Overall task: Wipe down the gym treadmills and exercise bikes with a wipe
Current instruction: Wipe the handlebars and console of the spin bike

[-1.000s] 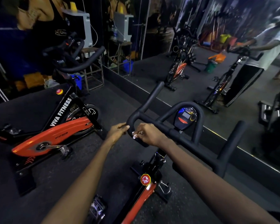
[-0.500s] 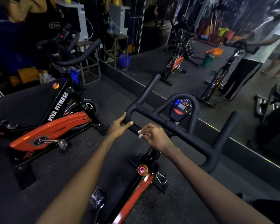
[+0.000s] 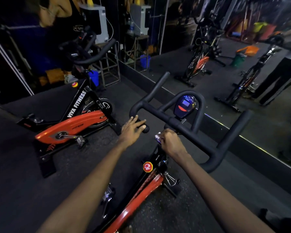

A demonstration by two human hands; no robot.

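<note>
I stand over an orange and black exercise bike (image 3: 141,190) with black handlebars (image 3: 183,125) and a small console (image 3: 185,105). My left hand (image 3: 131,130) lies with straight fingers on the near left stub of the handlebar. My right hand (image 3: 170,142) is curled round a small white wipe (image 3: 158,137), held just below the bar's middle, near the stem. Most of the wipe is hidden in my fist.
A second orange bike (image 3: 71,126) marked VIVA FITNESS stands to the left on the dark floor. A wall mirror (image 3: 242,52) runs along the right and reflects bikes and a standing person's legs. A metal stand (image 3: 107,68) and blue bucket (image 3: 93,78) are behind.
My left hand has straightened its fingers and shifted onto the bar's near left stub. My right hand with the wipe has slid down off the bar toward the stem.
</note>
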